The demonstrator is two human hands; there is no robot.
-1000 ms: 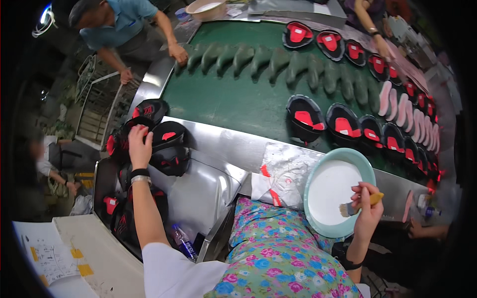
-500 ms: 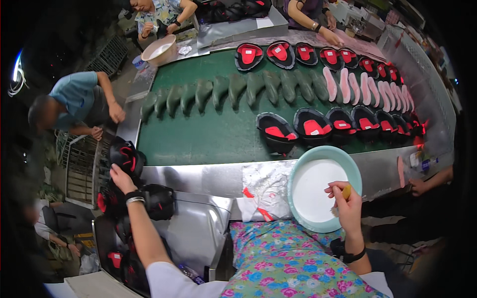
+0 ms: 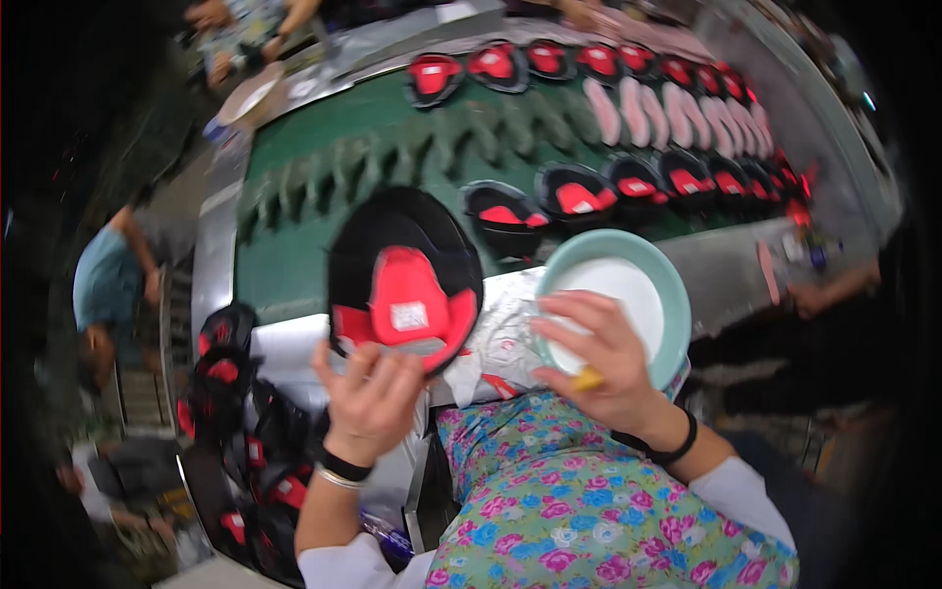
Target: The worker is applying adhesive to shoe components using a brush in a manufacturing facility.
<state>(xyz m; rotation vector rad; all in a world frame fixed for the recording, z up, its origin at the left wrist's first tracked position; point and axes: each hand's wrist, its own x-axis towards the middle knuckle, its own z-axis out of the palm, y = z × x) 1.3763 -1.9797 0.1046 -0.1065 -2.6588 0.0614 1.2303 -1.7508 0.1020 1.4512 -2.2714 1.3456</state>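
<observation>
My left hand [image 3: 373, 398] grips the lower edge of a black shoe upper [image 3: 410, 280] with red lining and a white label, held up over the near edge of the table. The fingers of my right hand [image 3: 613, 363] are closed round a brush whose yellow handle end [image 3: 589, 379] shows; its bristles are hidden. This hand is in front of a pale green basin [image 3: 677, 294] of white liquid. Both hands are a little blurred. At lower left lies a pile of more black and red shoe uppers [image 3: 257, 432].
On the green conveyor belt [image 3: 294, 265] stand rows of shoe uppers [image 3: 579, 193], dark green shoe lasts [image 3: 446, 142] and pale pink insoles [image 3: 677, 116]. A white crumpled sheet [image 3: 505, 339] lies beside the basin. Co-workers are at the far side, the left [image 3: 113, 275] and the right.
My left hand has lifted a shoe upper from the pile and brought it right, in front of me. My right hand has moved left with the brush. The view has shifted.
</observation>
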